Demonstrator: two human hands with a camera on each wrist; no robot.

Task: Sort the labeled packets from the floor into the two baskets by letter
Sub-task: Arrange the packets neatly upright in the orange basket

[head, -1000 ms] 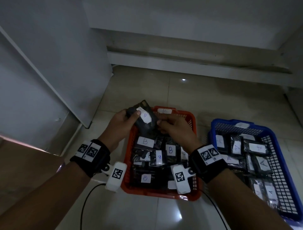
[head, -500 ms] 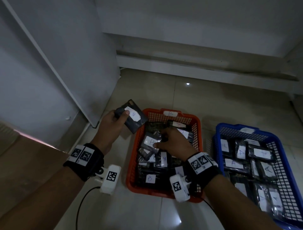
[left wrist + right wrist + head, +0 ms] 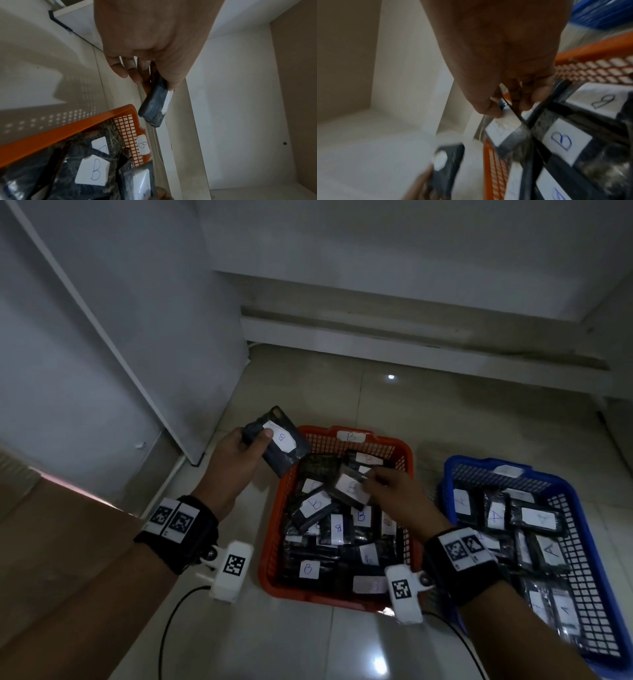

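Observation:
My left hand (image 3: 258, 441) grips a dark packet labelled B (image 3: 279, 445) just outside the far left corner of the orange basket (image 3: 270, 546). The left wrist view shows the same packet (image 3: 153, 106) held between thumb and fingers above the basket's rim (image 3: 68, 128). My right hand (image 3: 370, 479) reaches into the orange basket and pinches the edge of another B packet (image 3: 349, 489), which sits tilted on the pile. The blurred right wrist view shows that packet (image 3: 500, 129) under my thumb. The blue basket (image 3: 603, 594) on the right holds several A packets.
A white cabinet panel (image 3: 120, 337) stands close on the left, and a low white ledge (image 3: 411, 337) runs along the back. Both baskets sit on a tiled floor (image 3: 308, 638). A brown surface (image 3: 51, 525) lies at the near left. Cables trail from both wrist cameras.
My right hand let go of the packet held by both hands, dropped into the orange basket and took hold of another B packet. My left hand carried its packet left, off the basket.

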